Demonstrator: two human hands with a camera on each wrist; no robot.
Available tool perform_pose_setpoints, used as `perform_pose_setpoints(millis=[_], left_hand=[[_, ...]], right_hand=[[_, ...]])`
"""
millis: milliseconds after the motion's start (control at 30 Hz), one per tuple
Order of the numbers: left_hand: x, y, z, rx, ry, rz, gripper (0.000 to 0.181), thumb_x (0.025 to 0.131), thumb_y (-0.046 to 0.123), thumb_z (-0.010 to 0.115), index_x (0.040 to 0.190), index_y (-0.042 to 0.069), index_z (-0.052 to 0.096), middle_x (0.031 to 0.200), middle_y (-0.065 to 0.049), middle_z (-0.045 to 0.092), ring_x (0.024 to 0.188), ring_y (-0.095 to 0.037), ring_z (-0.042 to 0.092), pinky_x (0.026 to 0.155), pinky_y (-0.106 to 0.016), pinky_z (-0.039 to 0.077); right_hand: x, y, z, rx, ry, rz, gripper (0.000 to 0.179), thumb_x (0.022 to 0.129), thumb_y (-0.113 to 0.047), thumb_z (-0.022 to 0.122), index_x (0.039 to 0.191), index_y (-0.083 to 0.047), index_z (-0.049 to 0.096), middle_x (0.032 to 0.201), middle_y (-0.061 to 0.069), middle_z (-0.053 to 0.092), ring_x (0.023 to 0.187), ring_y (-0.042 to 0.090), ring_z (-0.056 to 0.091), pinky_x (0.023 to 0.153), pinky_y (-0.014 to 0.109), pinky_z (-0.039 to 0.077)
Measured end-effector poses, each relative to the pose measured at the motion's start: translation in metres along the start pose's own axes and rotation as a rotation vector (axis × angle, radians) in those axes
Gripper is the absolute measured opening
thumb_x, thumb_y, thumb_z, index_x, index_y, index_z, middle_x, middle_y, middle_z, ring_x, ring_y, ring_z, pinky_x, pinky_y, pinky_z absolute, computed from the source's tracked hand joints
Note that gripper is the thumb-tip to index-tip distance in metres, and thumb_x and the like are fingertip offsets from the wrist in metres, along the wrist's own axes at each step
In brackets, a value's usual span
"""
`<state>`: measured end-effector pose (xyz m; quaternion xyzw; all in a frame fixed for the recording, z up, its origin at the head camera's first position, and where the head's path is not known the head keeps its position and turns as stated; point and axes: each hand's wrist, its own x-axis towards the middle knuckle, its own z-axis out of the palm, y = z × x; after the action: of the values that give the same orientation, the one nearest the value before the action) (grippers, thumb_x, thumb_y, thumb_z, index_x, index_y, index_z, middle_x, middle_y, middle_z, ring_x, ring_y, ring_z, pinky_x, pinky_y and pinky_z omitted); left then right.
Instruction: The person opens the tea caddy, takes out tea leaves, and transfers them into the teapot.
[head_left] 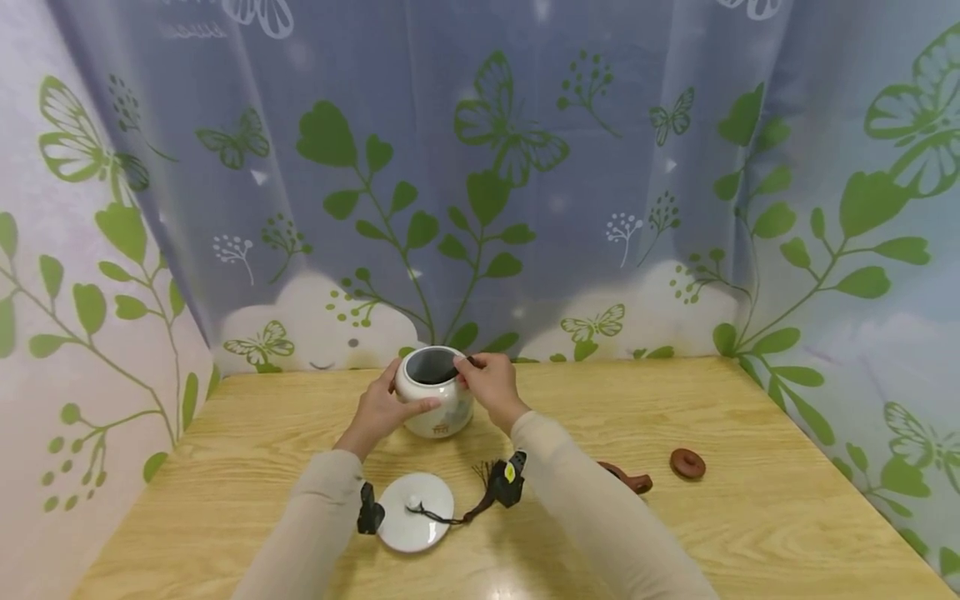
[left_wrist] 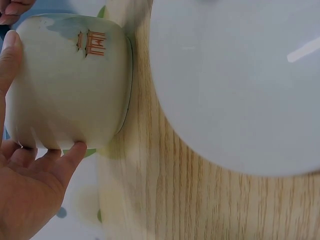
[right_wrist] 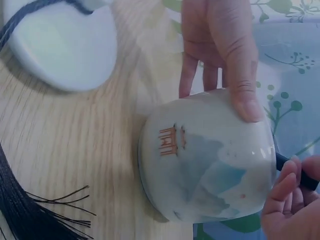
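Observation:
A white ceramic jar point(head_left: 426, 414) with a painted landscape and a small orange pavilion stands uncovered on the table. My left hand point(head_left: 381, 408) holds its left side, thumb across the front and fingers round the far side. At the right of the rim, my right hand point(head_left: 492, 388) pinches a thin dark handle point(right_wrist: 309, 181) between thumb and fingers. The handle reaches into the jar's mouth; its far end is hidden inside. Nearer to me lies the white round lid point(head_left: 420, 533), its knob tied with a dark cord and tassel point(head_left: 480, 502).
Right of my right sleeve, a reddish-brown clay piece with a spout point(head_left: 639, 482) is partly hidden by the arm. A small round brown lid point(head_left: 687, 464) lies beyond it. Behind the wooden table point(head_left: 600, 400) hangs a patterned curtain point(head_left: 600, 208).

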<state>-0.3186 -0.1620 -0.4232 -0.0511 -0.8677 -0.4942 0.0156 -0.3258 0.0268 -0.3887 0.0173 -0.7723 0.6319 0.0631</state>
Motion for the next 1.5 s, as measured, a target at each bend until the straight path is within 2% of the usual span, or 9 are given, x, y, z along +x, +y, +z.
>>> perform_pose_setpoints(millis=[167, 400, 567, 800, 1100, 1400, 1500], left_hand=[[0.0, -0.001, -0.002, 0.0, 0.007, 0.006, 0.11, 0.071, 0.044, 0.083, 0.154, 0.008, 0.02, 0.15, -0.021, 0.034, 0.138, -0.038, 0.033, 0.107, -0.053, 0.035], [0.001, -0.001, -0.001, 0.006, 0.01, 0.009, 0.11, 0.072, 0.044, 0.083, 0.153, 0.006, 0.019, 0.15, -0.023, 0.034, 0.137, -0.039, 0.033, 0.107, -0.053, 0.034], [0.0, 0.0, 0.0, -0.008, 0.01, 0.009, 0.109, 0.072, 0.041, 0.084, 0.153, 0.005, 0.02, 0.15, -0.022, 0.034, 0.137, -0.039, 0.033, 0.108, -0.053, 0.034], [-0.001, 0.002, 0.001, 0.0, 0.019, 0.013, 0.109, 0.071, 0.041, 0.084, 0.153, 0.004, 0.021, 0.148, -0.023, 0.036, 0.136, -0.038, 0.036, 0.107, -0.052, 0.034], [0.0, 0.001, -0.001, 0.009, 0.019, 0.014, 0.11, 0.071, 0.042, 0.084, 0.153, 0.004, 0.021, 0.151, -0.024, 0.032, 0.137, -0.04, 0.033, 0.109, -0.052, 0.032], [0.0, 0.0, 0.0, -0.015, 0.019, 0.023, 0.108, 0.071, 0.039, 0.085, 0.153, 0.006, 0.022, 0.15, -0.022, 0.034, 0.137, -0.039, 0.033, 0.109, -0.051, 0.032], [0.0, 0.001, 0.0, -0.006, 0.018, 0.025, 0.107, 0.072, 0.039, 0.085, 0.153, 0.006, 0.022, 0.15, -0.023, 0.034, 0.137, -0.039, 0.033, 0.109, -0.051, 0.032]], right_hand=[[-0.002, -0.006, -0.002, 0.075, -0.008, 0.036, 0.024, 0.094, -0.016, 0.063, 0.091, 0.007, 0.07, 0.067, 0.005, 0.066, 0.06, 0.011, 0.06, 0.069, 0.036, 0.056], [-0.001, -0.007, -0.004, 0.134, 0.008, 0.065, 0.025, 0.095, -0.018, 0.062, 0.093, 0.005, 0.07, 0.067, 0.003, 0.066, 0.059, 0.009, 0.061, 0.066, 0.031, 0.055], [0.001, -0.006, -0.008, 0.16, 0.018, 0.11, 0.026, 0.095, -0.02, 0.062, 0.097, 0.005, 0.069, 0.068, 0.001, 0.065, 0.059, 0.008, 0.061, 0.068, 0.031, 0.056], [0.003, -0.004, -0.016, 0.187, 0.069, 0.129, 0.026, 0.095, -0.02, 0.061, 0.098, 0.005, 0.068, 0.071, 0.004, 0.066, 0.062, 0.011, 0.062, 0.06, 0.021, 0.052], [0.005, -0.006, -0.023, 0.224, 0.089, 0.134, 0.025, 0.095, -0.02, 0.061, 0.097, 0.004, 0.07, 0.07, 0.004, 0.066, 0.062, 0.012, 0.062, 0.059, 0.021, 0.052], [0.004, -0.008, -0.029, 0.238, 0.097, 0.155, 0.024, 0.095, -0.021, 0.062, 0.099, 0.002, 0.069, 0.074, 0.005, 0.067, 0.069, 0.018, 0.065, 0.062, 0.022, 0.053], [0.004, -0.008, -0.03, 0.239, 0.1, 0.157, 0.024, 0.095, -0.021, 0.061, 0.099, 0.002, 0.069, 0.073, 0.005, 0.067, 0.068, 0.016, 0.065, 0.062, 0.022, 0.053]])
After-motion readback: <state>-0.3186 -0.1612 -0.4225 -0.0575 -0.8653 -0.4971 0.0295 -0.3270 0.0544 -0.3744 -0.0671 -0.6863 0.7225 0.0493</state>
